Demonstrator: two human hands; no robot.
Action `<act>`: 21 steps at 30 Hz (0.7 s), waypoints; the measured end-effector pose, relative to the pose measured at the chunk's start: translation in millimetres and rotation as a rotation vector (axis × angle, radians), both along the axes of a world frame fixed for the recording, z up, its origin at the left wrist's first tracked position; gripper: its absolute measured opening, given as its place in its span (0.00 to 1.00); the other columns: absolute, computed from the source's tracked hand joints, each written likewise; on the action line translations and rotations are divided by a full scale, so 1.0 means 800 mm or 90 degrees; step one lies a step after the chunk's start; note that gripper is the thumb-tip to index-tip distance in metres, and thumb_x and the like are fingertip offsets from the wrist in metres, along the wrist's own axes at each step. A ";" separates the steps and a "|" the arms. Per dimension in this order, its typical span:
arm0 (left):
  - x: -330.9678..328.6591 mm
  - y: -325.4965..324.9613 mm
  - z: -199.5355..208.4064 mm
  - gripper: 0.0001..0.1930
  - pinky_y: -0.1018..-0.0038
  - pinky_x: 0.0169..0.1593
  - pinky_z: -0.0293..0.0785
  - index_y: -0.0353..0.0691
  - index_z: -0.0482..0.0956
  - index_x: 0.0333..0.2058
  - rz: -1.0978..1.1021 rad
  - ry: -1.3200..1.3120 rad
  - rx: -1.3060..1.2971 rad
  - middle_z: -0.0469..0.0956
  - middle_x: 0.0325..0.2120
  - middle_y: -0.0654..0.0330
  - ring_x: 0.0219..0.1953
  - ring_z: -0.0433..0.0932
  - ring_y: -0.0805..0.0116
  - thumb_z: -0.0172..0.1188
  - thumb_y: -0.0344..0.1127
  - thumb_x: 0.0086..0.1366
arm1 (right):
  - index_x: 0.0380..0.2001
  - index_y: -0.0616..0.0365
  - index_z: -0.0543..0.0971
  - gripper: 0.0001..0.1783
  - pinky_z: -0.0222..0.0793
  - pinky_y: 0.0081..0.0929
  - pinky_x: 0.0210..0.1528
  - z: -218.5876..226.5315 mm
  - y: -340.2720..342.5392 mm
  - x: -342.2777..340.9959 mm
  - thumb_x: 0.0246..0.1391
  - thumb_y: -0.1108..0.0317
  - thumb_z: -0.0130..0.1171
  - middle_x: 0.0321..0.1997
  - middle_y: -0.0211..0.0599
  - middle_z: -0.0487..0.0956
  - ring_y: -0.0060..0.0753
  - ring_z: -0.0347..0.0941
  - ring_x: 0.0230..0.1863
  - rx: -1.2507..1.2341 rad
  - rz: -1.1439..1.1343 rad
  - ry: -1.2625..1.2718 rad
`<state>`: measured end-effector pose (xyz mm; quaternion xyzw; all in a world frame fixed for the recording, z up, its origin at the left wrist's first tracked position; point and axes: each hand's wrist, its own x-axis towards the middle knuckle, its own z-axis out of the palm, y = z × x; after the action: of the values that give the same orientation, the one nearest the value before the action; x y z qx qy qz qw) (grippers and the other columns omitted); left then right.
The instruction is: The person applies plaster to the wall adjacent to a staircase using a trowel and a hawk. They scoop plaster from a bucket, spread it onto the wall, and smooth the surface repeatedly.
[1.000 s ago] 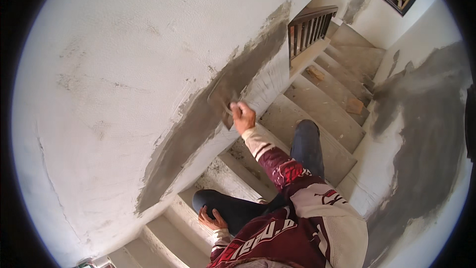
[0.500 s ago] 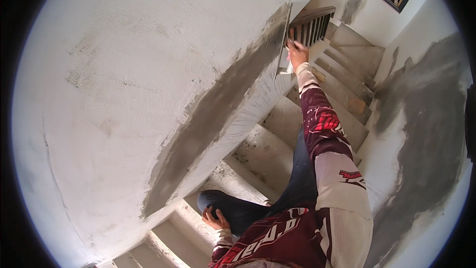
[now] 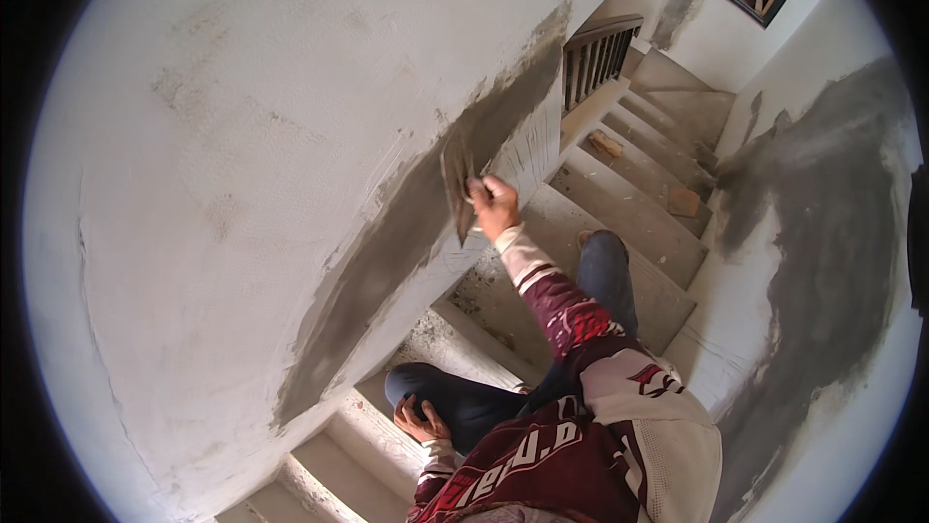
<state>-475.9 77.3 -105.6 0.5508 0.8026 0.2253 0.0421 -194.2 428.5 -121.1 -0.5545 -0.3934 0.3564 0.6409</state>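
Smoothing wet grey plaster along the stair wall: your right hand (image 3: 494,206) is closed on the handle of a trowel (image 3: 457,184), blade laid against the wall (image 3: 242,136) at the upper part of the grey plaster band (image 3: 406,233). The band runs diagonally, following the slope of the stairs (image 3: 619,233), from near the railing (image 3: 595,54) down toward the lower left.

Your left hand (image 3: 421,421) rests on your bent knee, fingers loosely curled, holding nothing that shows.

Notes for the pass:
- Keep the blade nearly flat, leading edge lifted slightly, so it spreads rather than gouges.
- Work along the band, not across it; the white wall above looks dry and will show any smear.
- Feather the upper edge where grey meets white; it looks ragged there.
- The lower edge, by the wall's bottom rim, shows ridged comb-like marks beside your hand. These likely need one firm levelling stroke.
- You are seated across the steps, reaching up. Loose bricks (image 3: 682,200) lie on treads farther up, well apart from you.
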 end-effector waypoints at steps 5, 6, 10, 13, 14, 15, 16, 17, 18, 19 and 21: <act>0.003 0.010 -0.008 0.14 0.53 0.57 0.59 0.42 0.76 0.43 -0.015 -0.012 0.024 0.69 0.48 0.50 0.53 0.65 0.49 0.58 0.42 0.61 | 0.22 0.62 0.70 0.16 0.60 0.35 0.23 0.017 -0.061 -0.097 0.55 0.63 0.61 0.17 0.47 0.66 0.37 0.60 0.18 -0.011 0.007 0.025; 0.003 0.014 -0.011 0.14 0.53 0.57 0.59 0.42 0.76 0.42 -0.025 -0.008 0.033 0.69 0.48 0.51 0.53 0.65 0.49 0.58 0.42 0.60 | 0.23 0.61 0.73 0.14 0.62 0.35 0.24 0.023 -0.074 -0.115 0.54 0.63 0.61 0.18 0.48 0.68 0.39 0.64 0.18 -0.006 0.022 -0.002; 0.006 0.023 -0.017 0.14 0.53 0.58 0.58 0.44 0.77 0.42 -0.033 0.004 0.027 0.70 0.48 0.52 0.53 0.66 0.49 0.58 0.43 0.60 | 0.32 0.63 0.81 0.06 0.71 0.26 0.33 0.030 -0.117 -0.137 0.53 0.73 0.59 0.27 0.43 0.81 0.28 0.77 0.29 0.032 0.218 0.038; 0.014 0.029 -0.016 0.13 0.53 0.58 0.58 0.44 0.78 0.41 -0.033 0.001 0.030 0.71 0.47 0.52 0.53 0.66 0.49 0.58 0.42 0.60 | 0.38 0.60 0.81 0.11 0.72 0.26 0.32 -0.009 -0.098 -0.079 0.53 0.73 0.53 0.25 0.33 0.81 0.24 0.75 0.28 -0.095 0.173 0.124; 0.017 0.031 -0.013 0.13 0.53 0.58 0.59 0.44 0.78 0.41 -0.029 0.001 0.035 0.72 0.47 0.51 0.53 0.67 0.49 0.58 0.42 0.61 | 0.36 0.61 0.81 0.10 0.68 0.22 0.26 -0.012 -0.074 -0.040 0.54 0.71 0.53 0.23 0.27 0.78 0.17 0.69 0.23 -0.130 0.132 0.177; 0.019 0.033 -0.011 0.13 0.53 0.57 0.59 0.43 0.78 0.40 -0.029 0.001 0.040 0.72 0.46 0.51 0.52 0.67 0.49 0.58 0.42 0.61 | 0.29 0.60 0.79 0.09 0.62 0.21 0.21 -0.028 -0.042 0.005 0.57 0.69 0.52 0.19 0.23 0.74 0.15 0.64 0.20 -0.104 0.088 0.153; 0.016 0.029 -0.010 0.13 0.53 0.57 0.59 0.43 0.78 0.40 -0.019 0.004 0.037 0.72 0.46 0.51 0.52 0.67 0.49 0.59 0.42 0.61 | 0.22 0.57 0.75 0.12 0.58 0.22 0.19 -0.010 -0.018 0.042 0.59 0.67 0.53 0.16 0.23 0.71 0.15 0.63 0.18 -0.112 0.064 0.209; 0.017 0.029 -0.009 0.12 0.53 0.57 0.59 0.43 0.78 0.40 -0.018 0.005 0.035 0.72 0.46 0.51 0.52 0.67 0.49 0.59 0.42 0.61 | 0.19 0.55 0.73 0.16 0.55 0.22 0.18 -0.016 0.013 0.087 0.61 0.64 0.54 0.14 0.22 0.68 0.16 0.61 0.16 -0.064 0.012 0.149; 0.018 0.031 -0.009 0.12 0.53 0.57 0.59 0.42 0.78 0.40 -0.022 0.004 0.031 0.72 0.46 0.50 0.52 0.67 0.49 0.59 0.41 0.61 | 0.19 0.56 0.73 0.16 0.55 0.22 0.18 -0.029 0.044 0.135 0.60 0.63 0.55 0.13 0.22 0.67 0.18 0.61 0.14 -0.072 -0.026 0.127; 0.014 0.025 -0.008 0.12 0.52 0.57 0.59 0.43 0.78 0.40 -0.012 0.007 0.029 0.72 0.47 0.51 0.53 0.67 0.49 0.59 0.41 0.60 | 0.19 0.56 0.73 0.17 0.57 0.22 0.18 -0.009 0.064 0.160 0.60 0.62 0.56 0.12 0.23 0.67 0.18 0.62 0.15 -0.078 -0.058 0.124; 0.015 0.025 -0.009 0.12 0.52 0.57 0.58 0.44 0.77 0.40 -0.012 0.005 0.027 0.71 0.48 0.52 0.53 0.67 0.48 0.60 0.39 0.58 | 0.23 0.59 0.77 0.15 0.60 0.23 0.19 -0.006 0.106 0.219 0.59 0.60 0.58 0.13 0.25 0.67 0.19 0.62 0.14 -0.079 -0.105 0.162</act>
<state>-464.1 97.6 -112.5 0.5599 0.7926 0.2397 0.0296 -19.1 513.7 -125.8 -0.5737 -0.2394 0.3937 0.6772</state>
